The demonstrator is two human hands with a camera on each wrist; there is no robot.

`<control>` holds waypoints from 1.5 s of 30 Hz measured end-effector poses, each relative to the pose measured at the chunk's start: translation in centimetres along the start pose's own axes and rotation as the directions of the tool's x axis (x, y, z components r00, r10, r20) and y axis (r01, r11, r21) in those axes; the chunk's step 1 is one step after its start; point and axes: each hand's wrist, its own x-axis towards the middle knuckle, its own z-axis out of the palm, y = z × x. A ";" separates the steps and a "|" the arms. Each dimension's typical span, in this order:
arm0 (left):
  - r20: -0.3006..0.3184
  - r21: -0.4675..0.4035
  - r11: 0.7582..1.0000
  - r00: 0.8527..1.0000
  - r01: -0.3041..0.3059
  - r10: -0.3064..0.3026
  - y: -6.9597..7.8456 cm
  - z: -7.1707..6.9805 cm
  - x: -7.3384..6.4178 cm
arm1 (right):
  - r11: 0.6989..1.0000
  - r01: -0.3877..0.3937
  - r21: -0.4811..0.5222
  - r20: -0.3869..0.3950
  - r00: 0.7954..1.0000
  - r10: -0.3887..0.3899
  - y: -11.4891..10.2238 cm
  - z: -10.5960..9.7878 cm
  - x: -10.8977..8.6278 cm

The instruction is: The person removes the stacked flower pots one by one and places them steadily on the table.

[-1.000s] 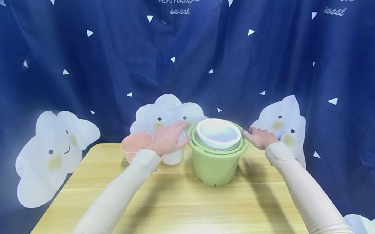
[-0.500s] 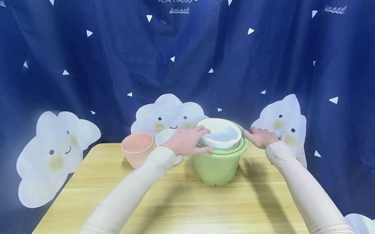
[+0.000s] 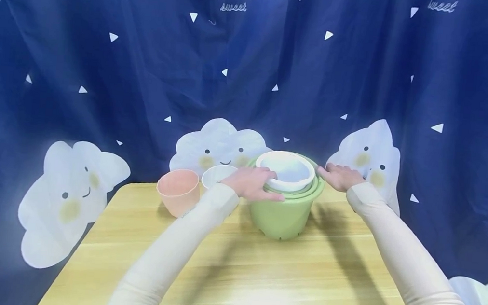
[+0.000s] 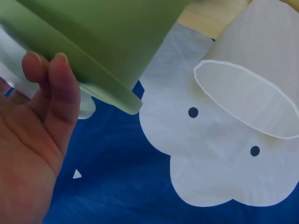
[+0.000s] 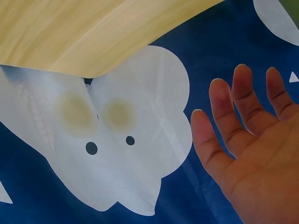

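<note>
Apparently taking hold of white pot, nested inside green pots on table; with left hand at near-left edge, pinch indeterminable; right hand loosely spread alongside; next calling, presumably, for secure grip

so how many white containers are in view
2: a white container nested in the outer green container, a second white container beside the pink container, partly behind the left hand. Others may hide beneath the first.
</note>
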 end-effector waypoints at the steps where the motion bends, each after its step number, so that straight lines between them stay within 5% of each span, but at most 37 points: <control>1: 0.003 -0.012 1.000 1.000 -0.007 0.007 -0.1 -0.1 0.1 | 1.000 -0.002 -0.001 -0.002 1.000 0.002 0.0 -0.1 0.0; 14: 0.043 -0.094 0.996 0.999 -0.006 0.010 -0.2 -0.6 1.2 | 1.000 -0.003 -0.005 0.003 1.000 0.003 0.3 -0.5 -0.3; 45: -0.035 -0.136 0.989 0.997 0.056 -0.062 0.1 0.3 0.4 | 0.999 -0.026 -0.019 0.017 1.000 0.026 -0.4 -0.3 -0.3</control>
